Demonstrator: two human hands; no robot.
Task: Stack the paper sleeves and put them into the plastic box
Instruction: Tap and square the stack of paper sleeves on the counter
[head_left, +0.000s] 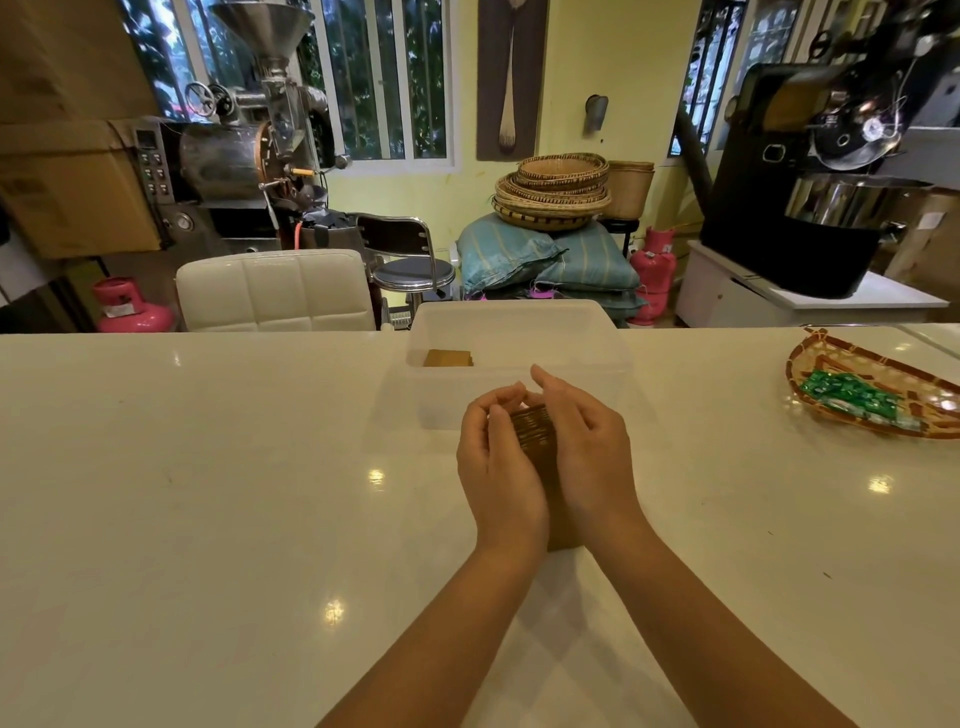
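A stack of brown paper sleeves (536, 435) stands on edge on the white counter, pressed between my two hands. My left hand (498, 467) cups its left side and my right hand (584, 452) presses its right side, fingers slightly spread at the top. Just beyond them sits a translucent plastic box (571, 332), open at the top. Inside it, at the left, lies another small pile of brown sleeves (448, 358). Most of the held stack is hidden by my palms.
A woven tray (831, 358) with green packets (852, 397) lies on the counter at the right. Behind the counter stand a white padded chair (275, 291), a black stool, pink gas cylinders, baskets and roasting machines.
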